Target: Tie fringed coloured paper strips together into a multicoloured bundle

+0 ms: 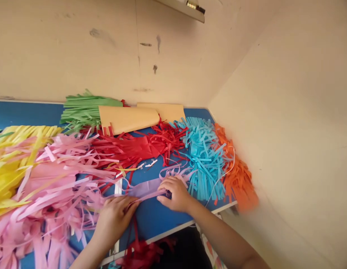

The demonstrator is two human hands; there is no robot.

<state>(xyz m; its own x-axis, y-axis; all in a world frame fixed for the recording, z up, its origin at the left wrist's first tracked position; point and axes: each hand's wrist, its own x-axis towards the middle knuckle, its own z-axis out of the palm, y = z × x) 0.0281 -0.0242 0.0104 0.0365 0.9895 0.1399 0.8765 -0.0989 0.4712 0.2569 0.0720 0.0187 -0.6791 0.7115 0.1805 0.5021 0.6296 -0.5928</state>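
A strip of purple fringed paper [146, 188] stretches between my two hands, just above the blue tabletop [153, 216]. My left hand [117, 213] pinches its left end between thumb and fingers. Its right end is gripped by my right hand [174, 192], with loose purple fringe curling out beyond the fingers. Left of my left hand spreads a heap of pink fringed paper [54, 175]. Red fringed paper [134, 149] lies beyond the strip, and light blue fringed paper [205, 160] is close to my right hand.
Yellow fringe [8, 175] lies at far left, green fringe [89, 106] at the back by a folded tan sheet [128, 117]. Orange fringe [240, 179] hangs over the right edge, with a white string [222, 175] near it. Walls close off the back and right.
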